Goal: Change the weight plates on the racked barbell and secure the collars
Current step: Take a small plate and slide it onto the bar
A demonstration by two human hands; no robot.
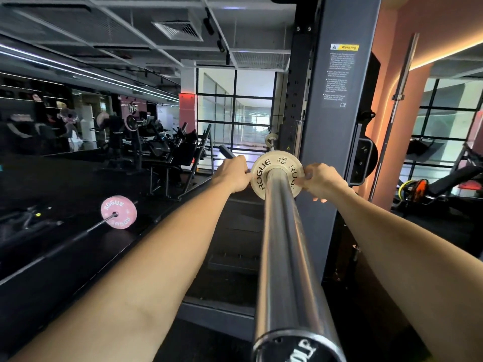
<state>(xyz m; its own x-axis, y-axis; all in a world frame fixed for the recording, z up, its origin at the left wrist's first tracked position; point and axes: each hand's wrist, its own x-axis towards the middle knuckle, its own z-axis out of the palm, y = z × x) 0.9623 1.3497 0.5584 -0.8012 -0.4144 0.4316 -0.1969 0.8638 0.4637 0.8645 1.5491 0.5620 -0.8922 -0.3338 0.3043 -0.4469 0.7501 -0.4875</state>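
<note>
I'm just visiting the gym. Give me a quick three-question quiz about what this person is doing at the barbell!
1. True or false: both hands grip the small white plate on the barbell sleeve.
2. What brand word is printed on that plate?
A) ROGUE
B) EVEREST
C) ATLAS
3. What colour is the plate on the other barbell, low on the left?

Key:
1. True: the left hand holds its left edge, the right hand its right edge.
2. A
3. Pink: the pink plate.
</note>
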